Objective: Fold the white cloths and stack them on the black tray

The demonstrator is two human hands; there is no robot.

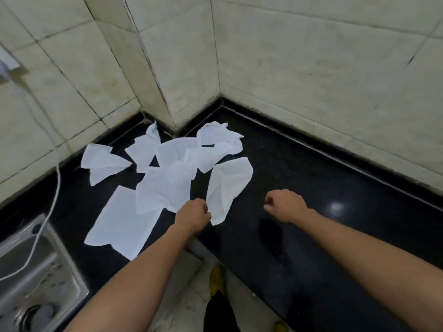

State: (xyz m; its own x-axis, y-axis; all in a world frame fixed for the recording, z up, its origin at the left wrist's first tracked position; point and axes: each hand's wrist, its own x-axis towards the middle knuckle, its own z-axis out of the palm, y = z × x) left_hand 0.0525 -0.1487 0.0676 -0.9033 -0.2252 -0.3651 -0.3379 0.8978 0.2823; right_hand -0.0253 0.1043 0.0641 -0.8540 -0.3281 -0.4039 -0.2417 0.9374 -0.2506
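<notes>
White cloths (167, 178) lay scattered, unfolded and overlapping, on the black stone worktop (299, 168), bunched toward the corner where the tiled walls (311, 56) met. The largest cloth (124, 224) lay nearly flat at the near left of the heap, its far edge tucked under a rumpled one. At the right side of the heap a crumpled cloth (230, 185) ran from the back toward the worktop's front edge.

The left hand (193, 215) was at that cloth's near corner, fingers curled tight and thumb against the fabric, seemingly pinching its edge. The hand itself hid the exact grip. The right hand (285, 206) hovered over bare worktop well apart from the cloths, its fingers curled into a loose fist with nothing in it.

A steel sink (69, 267) was set into the worktop at the left, and a white cable (56, 185) hung down the wall and trailed across it.
</notes>
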